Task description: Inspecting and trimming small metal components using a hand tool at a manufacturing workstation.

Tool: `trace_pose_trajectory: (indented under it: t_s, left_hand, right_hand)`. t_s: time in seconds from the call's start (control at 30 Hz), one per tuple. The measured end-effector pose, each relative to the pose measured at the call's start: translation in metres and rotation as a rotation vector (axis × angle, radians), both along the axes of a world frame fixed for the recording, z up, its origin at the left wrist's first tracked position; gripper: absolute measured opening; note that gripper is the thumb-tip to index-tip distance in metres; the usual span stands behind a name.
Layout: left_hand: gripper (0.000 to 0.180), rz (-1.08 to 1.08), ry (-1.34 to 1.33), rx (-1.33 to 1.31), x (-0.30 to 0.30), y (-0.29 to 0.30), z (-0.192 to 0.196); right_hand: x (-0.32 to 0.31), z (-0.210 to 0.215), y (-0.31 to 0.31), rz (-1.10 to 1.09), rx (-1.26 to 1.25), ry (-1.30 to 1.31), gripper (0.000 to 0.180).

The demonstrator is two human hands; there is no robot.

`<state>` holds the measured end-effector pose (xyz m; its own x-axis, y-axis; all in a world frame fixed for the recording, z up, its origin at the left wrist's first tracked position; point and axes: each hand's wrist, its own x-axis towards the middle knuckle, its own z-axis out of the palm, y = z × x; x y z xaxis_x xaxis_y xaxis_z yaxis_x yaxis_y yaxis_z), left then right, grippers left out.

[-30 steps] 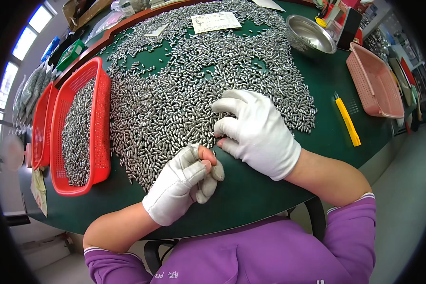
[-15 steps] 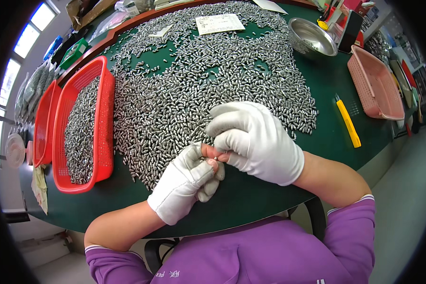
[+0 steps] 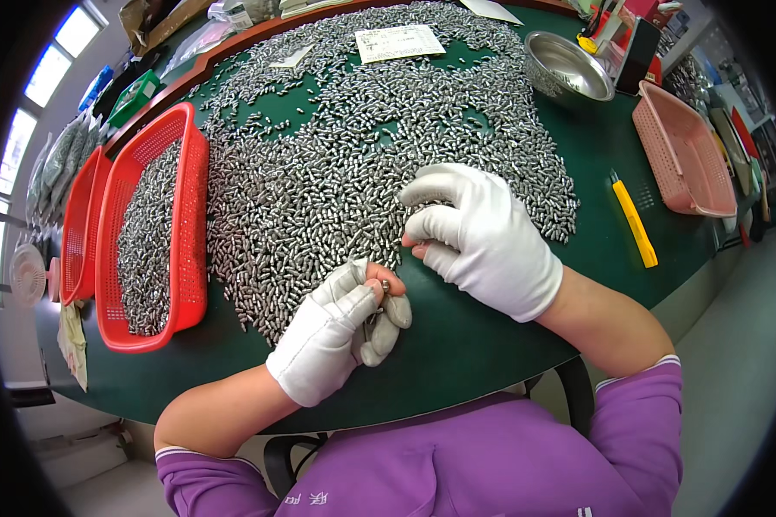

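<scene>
My left hand, in a white glove with bare thumb and index tips, pinches a small shiny metal piece above the front edge of the heap. To its upper right is my right hand, gloved the same way, over the near right part of the heap. Its fingers are curled in toward the thumb, and whatever may lie between them is hidden. A wide layer of small silvery cylindrical metal pieces spreads over the dark green table beneath and beyond both hands.
At left, a red plastic basket holds many similar pieces, with another red basket beside it. A paper label lies on the heap. Rightward are a steel bowl, a yellow utility knife and a pink basket.
My right hand has drawn away from my left, up and to the right. My left hand stays nearly in place, and the metal piece in its pinch now shows clearly.
</scene>
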<state>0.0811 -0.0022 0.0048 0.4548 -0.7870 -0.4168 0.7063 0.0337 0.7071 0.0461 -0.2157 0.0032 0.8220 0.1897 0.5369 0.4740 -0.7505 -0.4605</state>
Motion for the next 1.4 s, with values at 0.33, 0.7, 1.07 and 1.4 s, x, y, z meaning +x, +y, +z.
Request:
trace_pose_trajectory:
  t_s: [0.33, 0.7, 1.07, 1.4]
  left_hand:
    - [0.015, 0.021, -0.043, -0.078, -0.003, 0.000, 0.001]
    - [0.018, -0.025, -0.007, 0.013, -0.002, 0.000, 0.002]
    - [0.017, 0.006, -0.038, 0.027, -0.002, 0.001, 0.000]
    - [0.018, -0.006, -0.054, -0.055, -0.002, 0.001, -0.004]
  right_hand:
    - [0.002, -0.004, 0.007, 0.020, -0.223, -0.023, 0.015]
    - [-0.003, -0.003, 0.011, 0.216, 0.286, 0.099, 0.013]
    - [0.001, 0.000, -0.002, -0.017, 0.122, 0.028, 0.016]
    - [-0.005, 0.002, -0.003, -0.094, -0.118, 0.077, 0.010]
